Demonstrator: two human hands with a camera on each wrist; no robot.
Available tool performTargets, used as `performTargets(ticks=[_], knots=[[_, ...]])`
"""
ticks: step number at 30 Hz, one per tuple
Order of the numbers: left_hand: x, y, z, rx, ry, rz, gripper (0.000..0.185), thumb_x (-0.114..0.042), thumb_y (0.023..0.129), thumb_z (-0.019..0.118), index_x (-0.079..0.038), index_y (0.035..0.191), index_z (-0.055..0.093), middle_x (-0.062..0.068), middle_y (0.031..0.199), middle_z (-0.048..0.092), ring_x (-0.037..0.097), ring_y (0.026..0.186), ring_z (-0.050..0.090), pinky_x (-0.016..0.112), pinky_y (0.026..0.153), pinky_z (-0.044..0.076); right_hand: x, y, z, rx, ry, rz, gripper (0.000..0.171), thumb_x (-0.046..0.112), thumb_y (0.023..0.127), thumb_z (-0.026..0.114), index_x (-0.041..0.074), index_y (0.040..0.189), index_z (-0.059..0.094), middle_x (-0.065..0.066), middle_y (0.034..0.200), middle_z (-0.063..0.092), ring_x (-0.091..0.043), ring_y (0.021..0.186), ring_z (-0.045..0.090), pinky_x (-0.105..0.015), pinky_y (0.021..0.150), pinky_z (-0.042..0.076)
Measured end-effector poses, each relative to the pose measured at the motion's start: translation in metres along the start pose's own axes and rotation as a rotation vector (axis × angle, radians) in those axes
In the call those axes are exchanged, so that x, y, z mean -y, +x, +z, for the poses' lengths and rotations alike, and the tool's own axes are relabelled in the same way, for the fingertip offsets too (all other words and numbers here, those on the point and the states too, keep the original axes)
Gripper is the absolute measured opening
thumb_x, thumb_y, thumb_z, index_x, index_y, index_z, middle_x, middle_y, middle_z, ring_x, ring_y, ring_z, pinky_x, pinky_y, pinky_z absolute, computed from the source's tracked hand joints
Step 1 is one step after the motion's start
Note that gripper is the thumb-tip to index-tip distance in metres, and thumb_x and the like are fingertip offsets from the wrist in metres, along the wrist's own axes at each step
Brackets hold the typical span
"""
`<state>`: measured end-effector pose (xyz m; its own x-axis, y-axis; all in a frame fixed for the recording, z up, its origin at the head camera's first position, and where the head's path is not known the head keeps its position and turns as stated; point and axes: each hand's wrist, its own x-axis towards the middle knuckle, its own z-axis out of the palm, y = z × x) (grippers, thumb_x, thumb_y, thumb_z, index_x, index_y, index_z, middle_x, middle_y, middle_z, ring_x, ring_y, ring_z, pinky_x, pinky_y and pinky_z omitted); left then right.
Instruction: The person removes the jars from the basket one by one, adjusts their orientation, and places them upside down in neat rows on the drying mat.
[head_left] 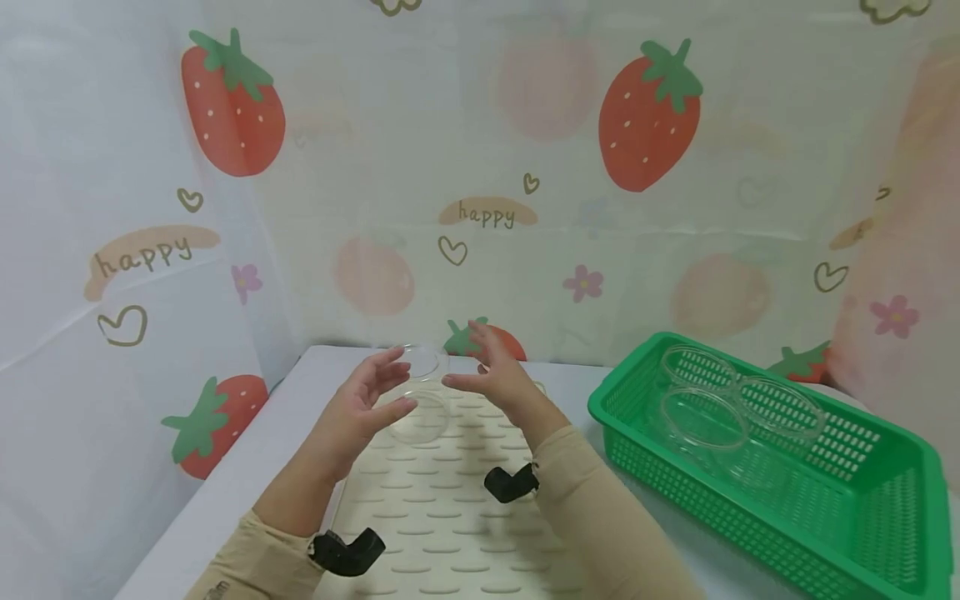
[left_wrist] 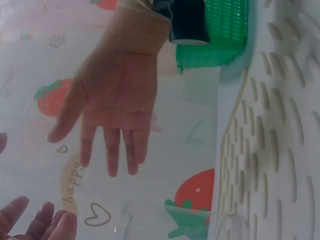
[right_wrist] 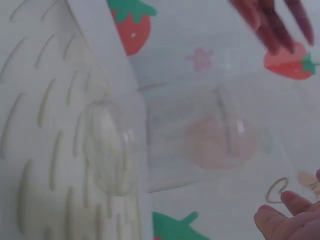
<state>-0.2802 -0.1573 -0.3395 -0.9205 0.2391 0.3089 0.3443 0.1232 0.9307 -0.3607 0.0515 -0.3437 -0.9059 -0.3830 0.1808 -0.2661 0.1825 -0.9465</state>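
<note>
A clear, see-through cylindrical container (head_left: 420,417) stands upright near the far end of the cream mat. In the right wrist view its clear wall (right_wrist: 185,140) rises from a round base on the mat. My left hand (head_left: 367,400) hovers just left of the container, fingers spread and loosely bent. On the other side, raised above the mat, is my right hand (head_left: 498,375) with its thumb and fingers apart. The left wrist view shows the palm of the right hand (left_wrist: 120,95) with nothing in it. Neither hand appears to hold anything.
To the right stands a green perforated basket (head_left: 750,533) with several clear round-rimmed containers (head_left: 705,417) inside. The cream mat (head_left: 442,533) has raised oval ridges and lies on a white table (head_left: 202,533). Strawberry-print cloth (head_left: 480,150) hangs behind and at the sides.
</note>
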Motion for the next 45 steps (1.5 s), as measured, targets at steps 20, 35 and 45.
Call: performTargets(ticks=[20, 35, 45], knots=[[-0.01, 0.01, 0.008, 0.03, 0.048, 0.019, 0.065, -0.011, 0.085, 0.064, -0.012, 0.141, 0.029, 0.014, 0.139, 0.035, 0.029, 0.13, 0.034, 0.049, 0.099, 0.035, 0.041, -0.045, -0.063, 0.068, -0.195, -0.099, 0.089, 0.027, 0.075, 0.075, 0.029, 0.144, 0.019, 0.0, 0.147, 0.024, -0.023, 0.135, 0.024, -0.041, 0.109, 0.023], [-0.029, 0.023, 0.029, 0.098, 0.049, 0.009, 0.069, -0.018, 0.084, 0.066, -0.016, 0.141, 0.028, 0.008, 0.141, 0.033, 0.026, 0.131, 0.032, 0.048, 0.1, 0.036, 0.066, -0.088, -0.129, -0.003, -0.285, -0.08, 0.082, 0.026, 0.08, 0.07, 0.025, 0.144, 0.02, -0.008, 0.146, 0.026, -0.031, 0.133, 0.027, -0.047, 0.107, 0.024], [-0.038, 0.03, 0.05, 0.144, 0.027, 0.019, 0.068, -0.019, 0.083, 0.067, -0.022, 0.14, 0.029, 0.006, 0.139, 0.036, 0.025, 0.131, 0.032, 0.049, 0.099, 0.036, 0.066, -0.118, -0.163, -0.001, -0.249, -0.074, 0.075, 0.019, 0.085, 0.065, 0.019, 0.145, 0.019, -0.011, 0.145, 0.026, -0.034, 0.133, 0.025, -0.052, 0.106, 0.023]])
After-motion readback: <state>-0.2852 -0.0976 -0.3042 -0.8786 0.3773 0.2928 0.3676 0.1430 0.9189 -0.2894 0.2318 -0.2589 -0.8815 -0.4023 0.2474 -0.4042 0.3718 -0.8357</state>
